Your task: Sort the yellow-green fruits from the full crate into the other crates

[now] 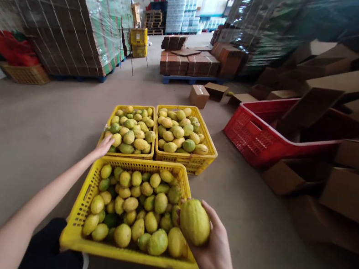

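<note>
Yellow-green fruit sits in my right hand, fingers curled round it, by the near crate's right edge. My left hand, fingers partly extended, meets the rear-left crate's near-left corner; grip unclear.

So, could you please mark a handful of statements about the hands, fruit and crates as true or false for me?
1. The right hand holds a yellow-green fruit. True.
2. The front yellow crate is filled with folded cardboard. False: it is filled with fruit.
3. The red crate stands farther right than the front yellow crate. True.
4. The left hand is inside the red crate. False: it is at the rear left yellow crate.
5. The rear right yellow crate contains fruit. True.
</note>
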A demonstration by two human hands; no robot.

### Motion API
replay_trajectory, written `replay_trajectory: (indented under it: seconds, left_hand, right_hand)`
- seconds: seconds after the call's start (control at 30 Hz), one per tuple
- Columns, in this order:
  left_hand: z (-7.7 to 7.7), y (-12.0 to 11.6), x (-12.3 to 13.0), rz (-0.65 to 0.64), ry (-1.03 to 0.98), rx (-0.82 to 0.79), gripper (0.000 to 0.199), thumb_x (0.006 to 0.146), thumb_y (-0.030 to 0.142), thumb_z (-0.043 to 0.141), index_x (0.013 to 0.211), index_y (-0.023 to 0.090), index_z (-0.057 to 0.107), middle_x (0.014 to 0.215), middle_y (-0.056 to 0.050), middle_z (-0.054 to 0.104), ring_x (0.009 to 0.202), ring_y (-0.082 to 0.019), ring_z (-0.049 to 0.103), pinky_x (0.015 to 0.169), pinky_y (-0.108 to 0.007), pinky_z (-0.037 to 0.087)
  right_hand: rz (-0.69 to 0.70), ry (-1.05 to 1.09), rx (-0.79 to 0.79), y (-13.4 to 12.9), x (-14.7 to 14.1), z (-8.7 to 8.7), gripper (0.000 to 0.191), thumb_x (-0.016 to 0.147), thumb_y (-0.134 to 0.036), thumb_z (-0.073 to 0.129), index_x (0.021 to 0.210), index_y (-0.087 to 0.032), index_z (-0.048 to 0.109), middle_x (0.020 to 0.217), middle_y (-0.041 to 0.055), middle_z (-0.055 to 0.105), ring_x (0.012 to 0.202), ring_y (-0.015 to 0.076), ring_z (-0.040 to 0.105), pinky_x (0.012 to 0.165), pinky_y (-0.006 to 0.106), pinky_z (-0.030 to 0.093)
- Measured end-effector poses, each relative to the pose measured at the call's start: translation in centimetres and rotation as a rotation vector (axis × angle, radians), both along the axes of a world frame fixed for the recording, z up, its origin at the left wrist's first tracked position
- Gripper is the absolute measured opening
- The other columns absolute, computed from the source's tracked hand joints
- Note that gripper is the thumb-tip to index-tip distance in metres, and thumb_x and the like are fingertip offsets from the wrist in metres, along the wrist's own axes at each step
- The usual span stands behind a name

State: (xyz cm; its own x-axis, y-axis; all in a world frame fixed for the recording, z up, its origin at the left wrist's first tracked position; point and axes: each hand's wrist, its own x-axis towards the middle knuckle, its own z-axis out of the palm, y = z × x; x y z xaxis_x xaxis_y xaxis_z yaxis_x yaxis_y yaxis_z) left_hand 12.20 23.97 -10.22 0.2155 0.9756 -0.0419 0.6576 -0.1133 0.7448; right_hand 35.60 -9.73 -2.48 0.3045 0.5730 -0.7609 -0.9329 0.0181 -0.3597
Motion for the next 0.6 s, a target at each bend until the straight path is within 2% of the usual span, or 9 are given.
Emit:
replay_trajectory:
  seconds: [0.07, 0.13, 0.17, 0.23, 0.3, 0.4, 0.5, 0.6]
  left_hand:
    - [1.0, -4.7, -1.8, -0.193, 0.013, -0.222, 0.051, 0.079, 0.054, 0.066, 0.118, 0.022, 0.069, 0.144, -0.011, 0.057, 0.142, -0.029, 0.043, 0.119, -0.039, 0.029]
    - [1.8, -9.6, -3.5, -0.522, 0.158, -0.466, 0.049, 0.070, 0.058, 0.073, 0.111, 0.029, 0.073, 0.138, -0.005, 0.063, 0.138, -0.029, 0.049, 0.118, -0.037, 0.030]
    - [2.1, -12.1, -4.3, -0.667, 0.289, -0.554, 0.051, 0.070, 0.058, 0.073, 0.112, 0.030, 0.074, 0.139, -0.005, 0.062, 0.137, -0.030, 0.049, 0.118, -0.038, 0.030]
    - [2.5, -16.6, -5.1, -0.851, 0.543, -0.618, 0.060, 0.077, 0.059, 0.065, 0.128, 0.027, 0.068, 0.143, -0.009, 0.058, 0.137, -0.032, 0.049, 0.117, -0.043, 0.032]
    - [2.7, -20.3, -5.2, -0.883, 0.686, -0.539, 0.066, 0.085, 0.056, 0.054, 0.142, 0.022, 0.057, 0.147, -0.014, 0.053, 0.137, -0.035, 0.048, 0.114, -0.047, 0.034]
    - [2.6, -23.6, -4.5, -0.857, 0.656, -0.342, 0.064, 0.088, 0.049, 0.048, 0.145, 0.020, 0.053, 0.144, -0.017, 0.056, 0.132, -0.038, 0.052, 0.112, -0.050, 0.036]
    - [2.8, -24.8, -3.8, -0.845, 0.619, -0.219, 0.061, 0.089, 0.045, 0.046, 0.144, 0.019, 0.055, 0.141, -0.017, 0.058, 0.128, -0.039, 0.055, 0.112, -0.052, 0.034]
    - [3.5, -25.3, -3.4, -0.839, 0.750, -0.161, 0.062, 0.091, 0.039, 0.043, 0.146, 0.012, 0.051, 0.139, -0.021, 0.059, 0.126, -0.039, 0.056, 0.113, -0.054, 0.033]
  right_hand:
    - [-0.008, 0.018, 0.039, 0.0, -0.3, -0.1, 0.008, 0.082, -0.020, 0.061, 0.089, -0.016, 0.065, 0.063, 0.0065, 0.072, 0.060, 0.0249, 0.073, 0.061, 0.040, 0.064]
    - [0.001, 0.029, 0.052, 0.1, -0.9, -0.2, 0.006, 0.084, -0.019, 0.060, 0.088, -0.016, 0.063, 0.063, 0.0057, 0.071, 0.060, 0.0239, 0.072, 0.063, 0.039, 0.063]
    - [0.014, 0.035, 0.047, 0.1, -1.2, -0.4, 0.005, 0.085, -0.019, 0.059, 0.088, -0.016, 0.062, 0.063, 0.0051, 0.071, 0.060, 0.0233, 0.072, 0.063, 0.039, 0.063]
    - [0.052, 0.048, 0.029, 0.2, -2.1, -0.8, 0.005, 0.086, -0.020, 0.058, 0.089, -0.017, 0.061, 0.063, 0.0043, 0.070, 0.060, 0.0221, 0.071, 0.063, 0.038, 0.062]
    - [0.075, 0.059, 0.021, 0.1, -3.1, -1.4, 0.008, 0.088, -0.024, 0.057, 0.090, -0.017, 0.060, 0.065, 0.0044, 0.070, 0.060, 0.0209, 0.070, 0.064, 0.037, 0.062]
    - [0.091, 0.083, 0.036, -0.1, -4.4, -2.6, 0.014, 0.089, -0.030, 0.055, 0.091, -0.016, 0.059, 0.070, 0.0064, 0.070, 0.065, 0.0211, 0.070, 0.066, 0.035, 0.061]
    - [0.149, 0.063, 0.028, -0.3, -5.0, -4.0, 0.014, 0.086, -0.027, 0.057, 0.094, -0.015, 0.058, 0.075, 0.0069, 0.070, 0.071, 0.0210, 0.069, 0.067, 0.034, 0.060]
    - [0.257, 0.042, 0.005, -0.1, -4.4, -5.7, 0.017, 0.083, -0.026, 0.057, 0.097, -0.017, 0.057, 0.078, 0.0065, 0.068, 0.072, 0.0213, 0.068, 0.065, 0.033, 0.059]
